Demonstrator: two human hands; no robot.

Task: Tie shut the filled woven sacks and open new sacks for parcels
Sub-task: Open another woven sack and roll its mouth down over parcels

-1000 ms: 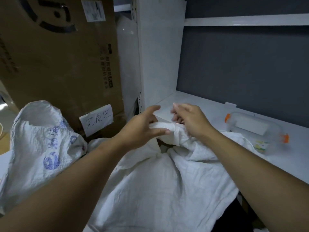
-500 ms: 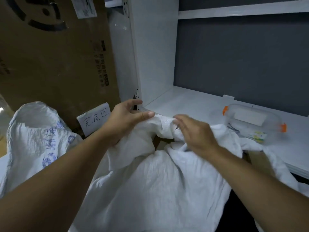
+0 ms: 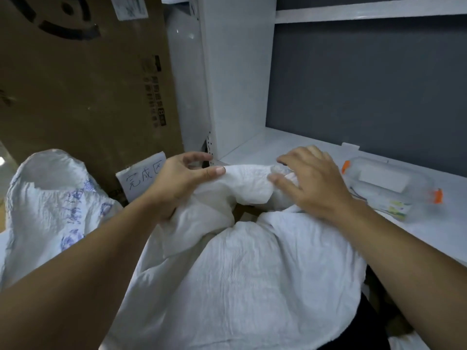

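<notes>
A filled white woven sack (image 3: 240, 274) bulges in front of me. Its top edge is drawn up into a crumpled band between my hands. My left hand (image 3: 182, 183) pinches the left end of that band between thumb and fingers. My right hand (image 3: 310, 183) lies on the right end, fingers spread and curled over the fabric. A dark gap in the sack mouth shows just below the band. A second white sack with blue print (image 3: 55, 205) stands upright at the left.
A large cardboard box (image 3: 83, 92) leans behind the sacks, with a handwritten paper label (image 3: 141, 176) at its foot. A white shelf (image 3: 290, 145) runs to the right, bearing a clear plastic container with orange clips (image 3: 389, 185). A white upright panel (image 3: 232, 72) rises behind my hands.
My hands have moved apart along the sack's top edge, stretching it into a band. My right hand has shifted right toward the shelf and its fingers have spread.
</notes>
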